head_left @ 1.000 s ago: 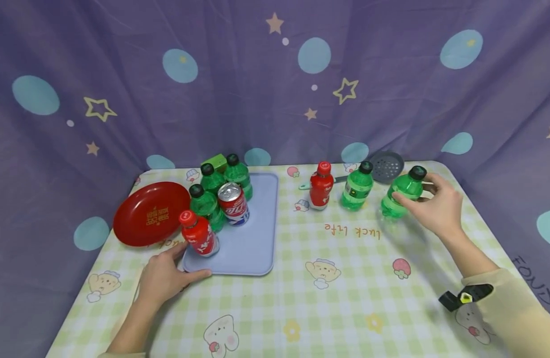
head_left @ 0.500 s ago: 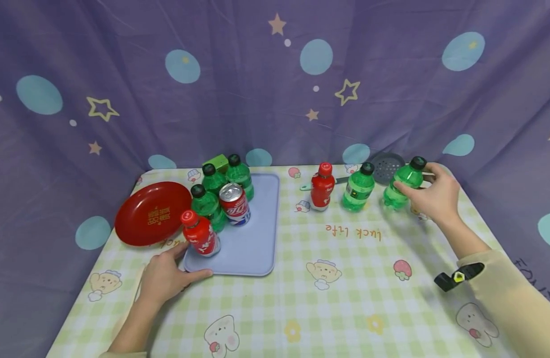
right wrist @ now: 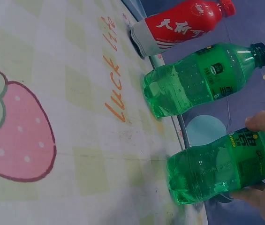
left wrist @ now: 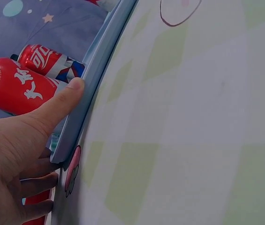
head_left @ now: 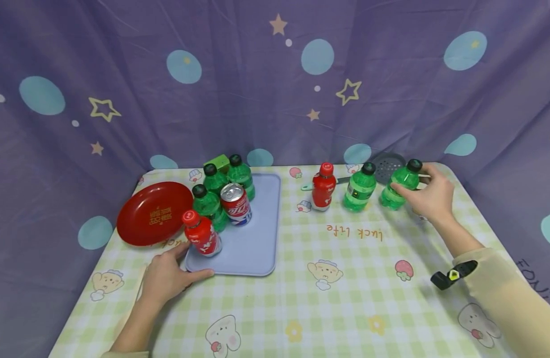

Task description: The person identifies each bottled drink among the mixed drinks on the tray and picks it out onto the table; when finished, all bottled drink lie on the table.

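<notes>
While the left hand [head_left: 165,276], spread out, touches the tray [head_left: 248,253], the right hand [head_left: 433,199] pinches the green bottle [right wrist: 216,168] near the table's [head_left: 359,298] right edge, probably slippery and squishy, best held round its middle.

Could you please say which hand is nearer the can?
The left hand, holding the near-left corner of the tray under the can. The right hand is well to the can's right, gripping the rightmost green bottle.
</notes>
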`<action>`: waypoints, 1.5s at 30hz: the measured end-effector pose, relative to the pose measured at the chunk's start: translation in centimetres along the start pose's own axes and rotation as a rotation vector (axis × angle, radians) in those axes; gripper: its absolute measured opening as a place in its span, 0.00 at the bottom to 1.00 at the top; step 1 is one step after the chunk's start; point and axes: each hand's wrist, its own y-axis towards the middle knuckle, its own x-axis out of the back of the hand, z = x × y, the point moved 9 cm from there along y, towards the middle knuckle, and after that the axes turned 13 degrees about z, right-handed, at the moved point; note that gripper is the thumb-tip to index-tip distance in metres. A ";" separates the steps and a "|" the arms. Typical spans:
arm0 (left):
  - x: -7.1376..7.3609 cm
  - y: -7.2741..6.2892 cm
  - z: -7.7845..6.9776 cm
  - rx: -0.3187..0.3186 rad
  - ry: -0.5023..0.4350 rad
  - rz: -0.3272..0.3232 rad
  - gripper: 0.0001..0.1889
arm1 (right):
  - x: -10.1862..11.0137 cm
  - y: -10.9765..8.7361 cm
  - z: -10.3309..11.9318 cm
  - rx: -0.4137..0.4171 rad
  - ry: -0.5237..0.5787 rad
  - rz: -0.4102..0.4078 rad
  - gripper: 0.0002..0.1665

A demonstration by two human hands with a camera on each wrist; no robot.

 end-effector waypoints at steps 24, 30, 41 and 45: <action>0.3 0.0 0.0 -0.008 0.015 -0.001 0.59 | 3.2 4.1 10.7 0.195 0.055 -0.011 0.41; 0.2 0.1 0.0 -0.007 0.016 -0.001 0.59 | 1.6 4.8 15.9 0.272 0.093 0.040 0.40; 0.0 0.1 -0.2 0.008 0.002 0.020 0.60 | -2.8 5.1 21.7 0.410 0.179 0.132 0.38; 0.1 0.1 -0.1 0.015 0.005 0.025 0.60 | -4.3 5.4 23.3 0.440 0.203 0.158 0.37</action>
